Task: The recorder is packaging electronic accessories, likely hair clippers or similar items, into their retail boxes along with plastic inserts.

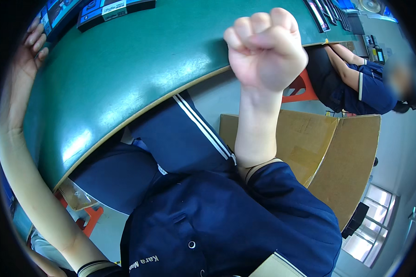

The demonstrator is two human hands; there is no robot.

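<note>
My right hand (pixel 268 51) is raised above the near edge of the green table (pixel 148 60). It is closed in a fist, thumb folded across the fingers, and nothing shows in it. At the far left my left arm stretches out along the table. The left hand (pixel 30 53) has its fingers apart and loosely bent, holding nothing that I can see. Beside its fingertips stands a stack of blue boxes (pixel 55 21). Just right of that lies a flat dark box (pixel 115 13) with a white label.
Several flat dark panels (pixel 321 14) lie in a row at the far right of the table. A seated co-worker (pixel 370 87) in dark blue is at the right, near a red stool (pixel 300 87). An open cardboard box (pixel 342 161) stands to my right.
</note>
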